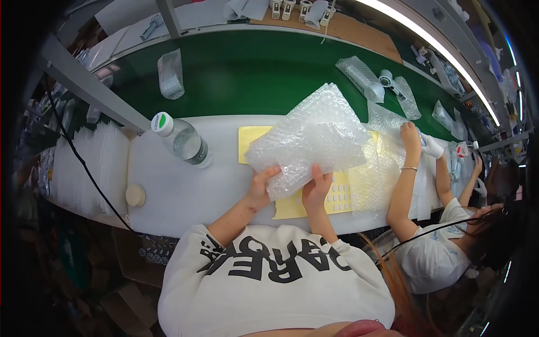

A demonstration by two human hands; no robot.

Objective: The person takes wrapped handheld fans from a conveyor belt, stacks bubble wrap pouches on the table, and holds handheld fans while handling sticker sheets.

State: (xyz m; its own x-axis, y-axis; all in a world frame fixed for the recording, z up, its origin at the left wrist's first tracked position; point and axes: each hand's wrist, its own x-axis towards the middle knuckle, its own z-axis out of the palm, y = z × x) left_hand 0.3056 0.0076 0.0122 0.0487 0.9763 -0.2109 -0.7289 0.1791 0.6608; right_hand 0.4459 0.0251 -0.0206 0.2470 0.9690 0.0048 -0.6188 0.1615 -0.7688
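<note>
A stack of clear bubble wrap bags [317, 132] is held up over the worktop, tilted with one corner pointing away from me. My left hand [263, 186] is closed on its lower left edge, fingers partly behind the plastic. Farther right, my right hand [318, 191] pinches the near edge, thumb on top. Whether anything is inside the bags I cannot tell. Beneath them lies a yellow sheet [286, 208] with rows of small white stickers. More bubble wrap [373, 174] rests on the sheet's right side.
A water bottle [188, 143] stands at the left, near a roll of tape [135, 195]. Stacked white sheets [92, 168] fill the far left. Wrapped items [170, 76] lie on the green belt [241, 73]. A co-worker [435, 241] handles a white device [431, 147] close on my right.
</note>
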